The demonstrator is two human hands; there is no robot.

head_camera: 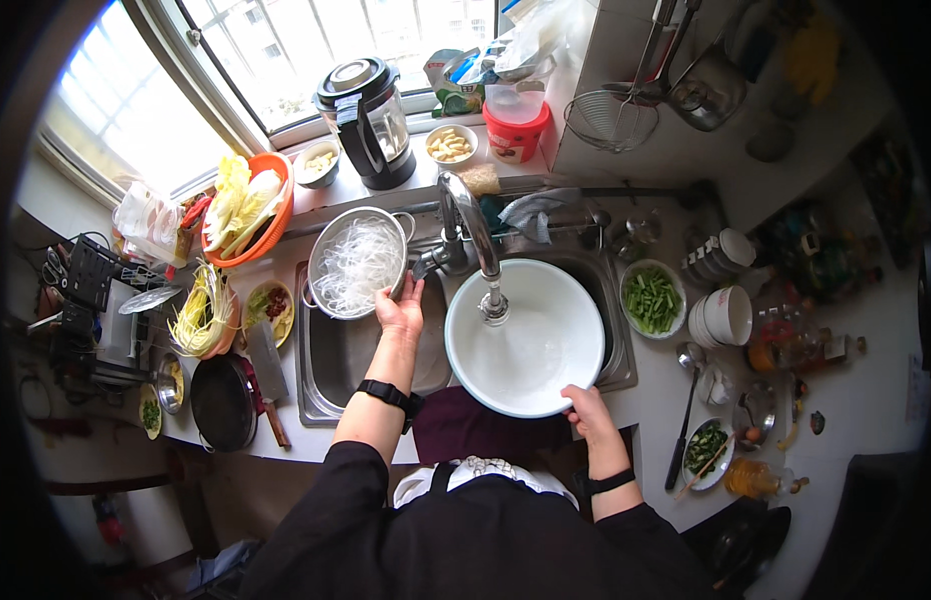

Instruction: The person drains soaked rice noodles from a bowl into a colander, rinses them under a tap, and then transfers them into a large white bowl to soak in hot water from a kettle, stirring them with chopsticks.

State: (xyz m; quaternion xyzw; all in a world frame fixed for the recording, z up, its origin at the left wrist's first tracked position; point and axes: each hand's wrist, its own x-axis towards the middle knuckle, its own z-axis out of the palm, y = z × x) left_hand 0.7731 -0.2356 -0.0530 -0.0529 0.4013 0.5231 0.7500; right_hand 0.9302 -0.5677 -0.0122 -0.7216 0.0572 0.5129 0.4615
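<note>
Translucent glass noodles (360, 259) fill a metal bowl or strainer (327, 298) with loop handles, tilted over the left sink basin (315, 375). My left hand (399, 306) holds this bowl by its lower right rim, thumb on the edge and fingers beneath. A large white basin (537, 341) with a pale blue rim is over the right side of the double sink. Its lower right rim is gripped by my right hand (585, 411). Above the white basin hangs the spout of a chrome faucet (465, 210); whether water is flowing I cannot tell.
On the left counter lie a cleaver (267, 367), a black pan (222, 405) and an orange basket (282, 217) of cabbage. A blender jug (375, 127) stands on the sill. Chopped greens in a bowl (651, 298) and stacked bowls (724, 315) flank the sink's right.
</note>
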